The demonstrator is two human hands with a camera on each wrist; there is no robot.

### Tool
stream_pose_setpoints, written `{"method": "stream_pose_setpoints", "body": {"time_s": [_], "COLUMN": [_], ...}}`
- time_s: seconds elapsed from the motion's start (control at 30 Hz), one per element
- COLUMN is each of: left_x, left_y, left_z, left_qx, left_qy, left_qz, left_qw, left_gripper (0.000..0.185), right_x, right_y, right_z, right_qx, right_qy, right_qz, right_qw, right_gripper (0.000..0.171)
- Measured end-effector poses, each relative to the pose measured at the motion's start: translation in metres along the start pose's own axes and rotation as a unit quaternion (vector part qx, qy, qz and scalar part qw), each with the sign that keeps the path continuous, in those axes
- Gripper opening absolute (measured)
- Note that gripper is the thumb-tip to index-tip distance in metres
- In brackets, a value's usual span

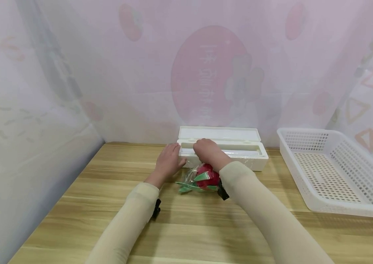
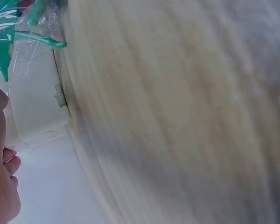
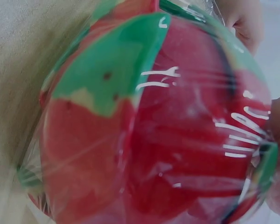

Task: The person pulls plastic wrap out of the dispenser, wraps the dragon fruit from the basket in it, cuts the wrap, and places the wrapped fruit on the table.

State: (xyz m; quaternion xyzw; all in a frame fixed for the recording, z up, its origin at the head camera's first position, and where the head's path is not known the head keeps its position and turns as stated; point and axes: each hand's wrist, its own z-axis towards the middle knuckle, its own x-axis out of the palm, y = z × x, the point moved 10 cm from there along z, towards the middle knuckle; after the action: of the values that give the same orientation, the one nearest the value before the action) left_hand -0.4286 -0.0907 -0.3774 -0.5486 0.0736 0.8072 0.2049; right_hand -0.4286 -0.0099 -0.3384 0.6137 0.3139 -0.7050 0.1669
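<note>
A white cling-film dispenser box [image 1: 239, 146] stands open at the back of the wooden table [image 1: 189, 227]. My left hand [image 1: 169, 161] rests flat against the box's left end [image 2: 35, 112], thumb along its wall. In front of the box lies a red toy fruit with green leaves [image 1: 206, 176], wrapped in clear film [image 3: 144, 130]. My right hand [image 1: 207, 152] is curled over the box's front edge just above the fruit, and its fingers [image 3: 245, 21] grip the film drawn round it. The green leaves [image 2: 4, 42] show under film in the left wrist view.
A white perforated plastic basket [image 1: 331, 205] stands at the right side of the table. Pale patterned curtains close in the back and both sides. Bare wood lies in front of the fruit, towards me.
</note>
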Motion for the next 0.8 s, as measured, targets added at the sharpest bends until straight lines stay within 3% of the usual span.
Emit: {"method": "stream_pose_setpoints", "body": {"time_s": [0.4,0.8], "left_x": [0.003,0.006], "left_y": [-0.002,0.002], "left_z": [0.003,0.003], "left_qx": [0.002,-0.008], "left_qy": [-0.004,0.012], "left_qz": [0.003,0.004], "left_qw": [1.0,0.9999], "left_gripper": [0.059,0.061], "right_x": [0.005,0.011], "right_y": [-0.01,-0.036], "right_z": [-0.006,-0.018], "right_qx": [0.001,0.04], "right_qy": [0.012,0.046], "right_qz": [-0.002,0.058], "right_qw": [1.0,0.996], "right_gripper": [0.007,0.016]}}
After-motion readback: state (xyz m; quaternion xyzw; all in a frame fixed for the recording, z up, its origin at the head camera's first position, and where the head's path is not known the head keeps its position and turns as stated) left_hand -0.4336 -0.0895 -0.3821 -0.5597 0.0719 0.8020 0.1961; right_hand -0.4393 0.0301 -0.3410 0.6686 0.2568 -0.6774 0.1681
